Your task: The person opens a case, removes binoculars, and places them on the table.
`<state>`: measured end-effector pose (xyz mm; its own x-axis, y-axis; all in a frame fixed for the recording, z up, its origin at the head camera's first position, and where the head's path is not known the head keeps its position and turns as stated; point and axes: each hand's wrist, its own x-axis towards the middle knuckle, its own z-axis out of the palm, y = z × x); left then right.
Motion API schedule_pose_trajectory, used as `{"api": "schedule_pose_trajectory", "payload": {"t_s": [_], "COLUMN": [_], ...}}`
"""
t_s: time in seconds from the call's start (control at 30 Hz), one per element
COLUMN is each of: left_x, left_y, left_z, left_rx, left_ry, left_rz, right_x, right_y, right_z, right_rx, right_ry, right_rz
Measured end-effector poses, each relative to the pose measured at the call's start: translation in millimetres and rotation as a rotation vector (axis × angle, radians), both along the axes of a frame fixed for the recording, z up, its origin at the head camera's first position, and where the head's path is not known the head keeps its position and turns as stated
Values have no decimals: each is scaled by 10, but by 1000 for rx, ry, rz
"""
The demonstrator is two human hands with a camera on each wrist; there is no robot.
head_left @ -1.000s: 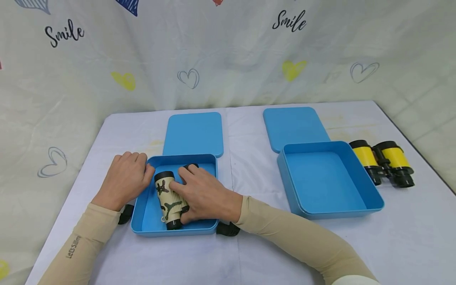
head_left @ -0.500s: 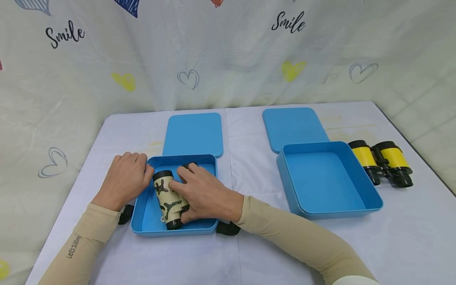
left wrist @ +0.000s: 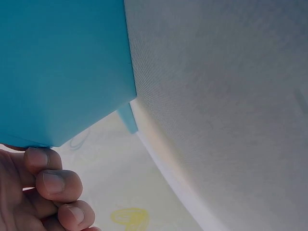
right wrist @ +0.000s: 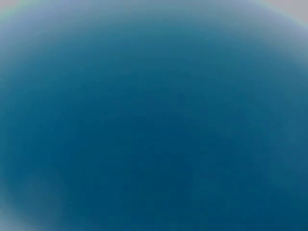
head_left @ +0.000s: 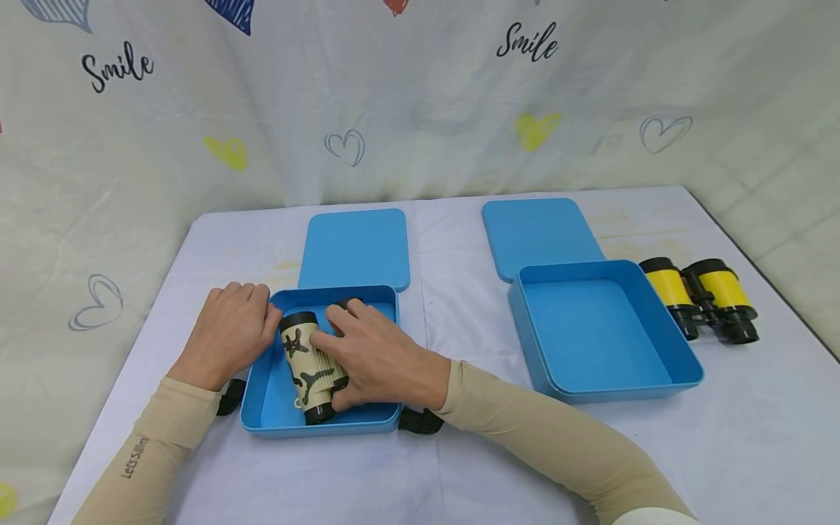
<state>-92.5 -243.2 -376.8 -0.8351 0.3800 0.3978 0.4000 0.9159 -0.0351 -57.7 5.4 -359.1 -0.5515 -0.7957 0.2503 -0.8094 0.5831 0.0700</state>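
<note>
A pair of camouflage binoculars (head_left: pixel 311 372) with black ends lies slightly tilted in the left blue box (head_left: pixel 272 405). My right hand (head_left: pixel 377 357) reaches over that box's right wall and grips the binoculars, covering much of their right barrel. At the box's far left corner, my left hand (head_left: pixel 230 332) holds the rim with its thumb over the edge. In the left wrist view, the curled fingers (left wrist: pixel 58 185) sit against the edge of the blue box wall (left wrist: pixel 67 67). Blurred blue fills the right wrist view, and no hand shows there.
Behind the left box lies a flat blue lid (head_left: pixel 356 248). A second blue box (head_left: pixel 545 372) stands at right, with another lid (head_left: pixel 541 237) behind it. Yellow and black binoculars (head_left: pixel 722 290) lie beside its right wall. White cloth covers the table (head_left: pixel 472 467).
The camouflage binoculars have shifted very slightly left and back under my right hand. My left hand keeps its place on the rim.
</note>
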Motion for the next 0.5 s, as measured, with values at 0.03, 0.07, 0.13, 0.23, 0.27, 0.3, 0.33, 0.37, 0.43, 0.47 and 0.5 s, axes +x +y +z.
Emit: {"api": "schedule_pose_trajectory", "payload": {"t_s": [0.03, 0.07, 0.13, 0.23, 0.27, 0.3, 0.33, 0.37, 0.43, 0.47, 0.5], "left_x": [0, 0, 2, 4, 5, 6, 7, 7, 7, 6, 5], "left_y": [-1, -2, -3, -2, -2, -2, -2, -1, -1, 0, 1], "left_z": [-1, -1, -2, 1, 2, 4, 5, 6, 9, 9, 10], "left_rx": [-1, -3, -6, -13, -14, -16, -16, -16, -15, -13, -13], "left_ry": [3, 5, 5, -6, -10, -14, -18, -19, -19, -18, -16], "left_rz": [-3, -5, -6, -2, 0, 3, 5, 6, 7, 6, 4], "right_x": [1, 2, 3, 4, 5, 6, 6, 8, 9, 11, 11], "right_y": [2, 4, 9, 16, 18, 20, 21, 23, 26, 28, 30], "right_z": [4, 10, 22, 37, 43, 47, 51, 57, 67, 74, 81], "right_rx": [0, 0, -3, -7, -9, -10, -9, -11, -12, -12, -14], "right_ry": [2, 4, 12, 23, 23, 24, 25, 21, 16, 13, 9], "right_rz": [0, -1, -1, -2, -2, -1, -2, -3, -6, -7, -8]}}
